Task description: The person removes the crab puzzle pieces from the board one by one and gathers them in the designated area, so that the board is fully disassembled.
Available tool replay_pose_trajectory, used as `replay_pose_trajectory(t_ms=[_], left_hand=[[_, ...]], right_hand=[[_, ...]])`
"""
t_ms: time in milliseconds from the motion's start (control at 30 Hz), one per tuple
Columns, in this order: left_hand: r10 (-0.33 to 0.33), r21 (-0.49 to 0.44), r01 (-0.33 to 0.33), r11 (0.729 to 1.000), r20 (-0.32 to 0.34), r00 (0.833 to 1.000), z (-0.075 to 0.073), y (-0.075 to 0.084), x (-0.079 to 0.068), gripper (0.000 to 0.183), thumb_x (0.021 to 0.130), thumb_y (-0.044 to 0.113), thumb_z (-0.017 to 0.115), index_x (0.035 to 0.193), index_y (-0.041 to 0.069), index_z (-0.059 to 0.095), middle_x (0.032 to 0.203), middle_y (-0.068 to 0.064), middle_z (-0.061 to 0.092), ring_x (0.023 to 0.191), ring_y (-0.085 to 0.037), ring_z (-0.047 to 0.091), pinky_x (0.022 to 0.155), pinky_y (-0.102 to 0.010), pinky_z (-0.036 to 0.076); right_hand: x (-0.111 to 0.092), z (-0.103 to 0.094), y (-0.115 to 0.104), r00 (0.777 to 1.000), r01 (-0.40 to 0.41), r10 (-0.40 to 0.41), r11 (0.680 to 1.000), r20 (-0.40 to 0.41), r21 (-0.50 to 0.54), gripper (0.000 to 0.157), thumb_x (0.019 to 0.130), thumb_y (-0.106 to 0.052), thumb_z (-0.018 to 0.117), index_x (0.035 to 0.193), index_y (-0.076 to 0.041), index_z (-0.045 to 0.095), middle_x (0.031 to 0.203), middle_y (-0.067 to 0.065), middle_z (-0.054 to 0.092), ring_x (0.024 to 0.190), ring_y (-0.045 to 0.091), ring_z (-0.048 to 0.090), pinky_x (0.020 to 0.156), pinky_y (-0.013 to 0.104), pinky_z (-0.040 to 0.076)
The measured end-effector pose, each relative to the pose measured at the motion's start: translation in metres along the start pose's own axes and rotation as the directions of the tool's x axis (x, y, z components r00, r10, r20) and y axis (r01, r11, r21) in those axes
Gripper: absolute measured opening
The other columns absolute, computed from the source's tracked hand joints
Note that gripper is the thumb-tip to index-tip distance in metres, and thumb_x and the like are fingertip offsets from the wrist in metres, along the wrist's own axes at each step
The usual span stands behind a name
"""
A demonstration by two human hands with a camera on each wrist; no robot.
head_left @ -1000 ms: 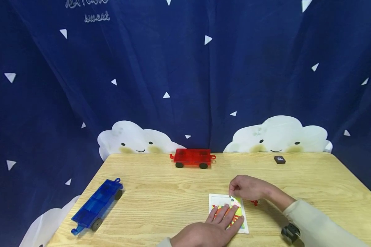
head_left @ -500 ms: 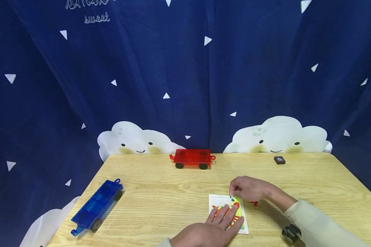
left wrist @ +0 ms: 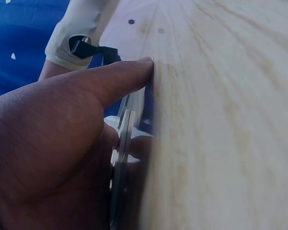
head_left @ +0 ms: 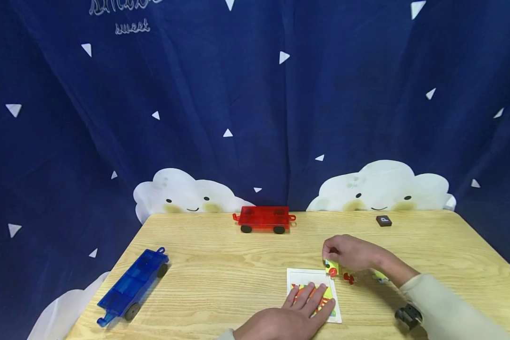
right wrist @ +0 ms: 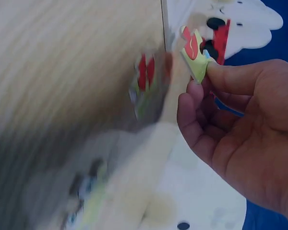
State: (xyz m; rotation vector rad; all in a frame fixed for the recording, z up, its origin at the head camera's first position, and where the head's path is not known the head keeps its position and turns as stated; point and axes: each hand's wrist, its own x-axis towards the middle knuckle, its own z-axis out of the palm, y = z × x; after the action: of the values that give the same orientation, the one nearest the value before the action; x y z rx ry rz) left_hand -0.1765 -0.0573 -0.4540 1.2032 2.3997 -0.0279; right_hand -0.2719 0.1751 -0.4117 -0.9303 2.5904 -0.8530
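My left hand (head_left: 286,316) lies with fingers spread over a small picture puzzle in a white frame (head_left: 301,272). Much of the yellow, red and green picture is under those fingers. In the left wrist view the thumb (left wrist: 125,76) stretches along close to the tabletop. Just beyond the frame's upper right corner, my right hand (head_left: 352,252) pinches a yellow and red puzzle piece (right wrist: 194,55) between thumb and fingers. Another puzzle piece, partly red (head_left: 348,277), lies right of the frame, and a yellowish one (head_left: 380,275) shows beside the right forearm.
A red toy wagon (head_left: 264,217) stands at the table's back edge. To the left is a blue toy wagon (head_left: 133,283). A small black tile marked P (head_left: 384,220) lies at the back right. Behind the table (head_left: 212,264) hangs a dark blue curtain (head_left: 221,85).
My right hand has moved from the frame's upper right corner a little right and back, taking the puzzle piece with it. A piece beside the forearm has come into view. The left hand stays put.
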Motion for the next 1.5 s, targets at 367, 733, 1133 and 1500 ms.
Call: replay_pose_trajectory(t_ms=[367, 733, 1133, 1500], left_hand=[[0.007, -0.034, -0.007, 0.999, -0.011, 1.0, -0.001, 0.0, -0.001, 0.094, 0.098, 0.067, 0.05, 0.166, 0.033, -0.005, 0.17, 0.008, -0.017, 0.154, -0.013, -0.012, 0.123, -0.039, 0.002], [0.003, -0.004, -0.003, 1.0, -0.036, 0.999, 0.001, 0.001, -0.003, 0.098, 0.097, 0.067, 0.052, 0.166, 0.03, -0.006, 0.17, 0.004, -0.017, 0.155, -0.016, -0.012, 0.123, -0.04, 0.003], [0.014, -0.012, -0.014, 1.0, -0.029, 0.999, 0.001, -0.001, -0.003, 0.096, 0.098, 0.067, 0.049, 0.165, 0.031, -0.009, 0.17, 0.005, -0.019, 0.154, -0.016, -0.014, 0.122, -0.039, 0.001], [0.014, -0.018, -0.015, 1.0, -0.025, 1.0, 0.001, -0.001, -0.002, 0.097, 0.098, 0.067, 0.05, 0.165, 0.031, -0.01, 0.169, 0.004, -0.02, 0.154, -0.016, -0.015, 0.122, -0.039, 0.0]], right_hand=[[-0.03, -0.036, 0.035, 0.999, 0.004, -0.003, 1.0, 0.04, -0.025, 0.019, 0.105, -0.007, 0.058, 0.09, -0.014, 0.066, 0.082, -0.006, 0.06, 0.072, 0.008, 0.052, 0.066, 0.029, 0.044], [-0.067, -0.063, 0.075, 0.992, -0.072, 0.066, 0.996, 0.107, 0.053, 0.015, 0.105, -0.007, 0.057, 0.093, -0.009, 0.066, 0.084, -0.003, 0.057, 0.072, 0.008, 0.05, 0.064, 0.026, 0.042], [-0.097, -0.075, 0.106, 0.983, -0.106, 0.093, 0.992, 0.156, 0.076, 0.012, 0.102, -0.007, 0.061, 0.091, -0.008, 0.065, 0.081, -0.005, 0.056, 0.071, 0.006, 0.049, 0.061, 0.025, 0.038], [-0.103, -0.074, 0.116, 0.976, -0.149, 0.127, 0.982, 0.178, 0.114, 0.01, 0.101, -0.01, 0.063, 0.092, -0.006, 0.064, 0.083, -0.003, 0.056, 0.073, 0.007, 0.049, 0.062, 0.025, 0.037]])
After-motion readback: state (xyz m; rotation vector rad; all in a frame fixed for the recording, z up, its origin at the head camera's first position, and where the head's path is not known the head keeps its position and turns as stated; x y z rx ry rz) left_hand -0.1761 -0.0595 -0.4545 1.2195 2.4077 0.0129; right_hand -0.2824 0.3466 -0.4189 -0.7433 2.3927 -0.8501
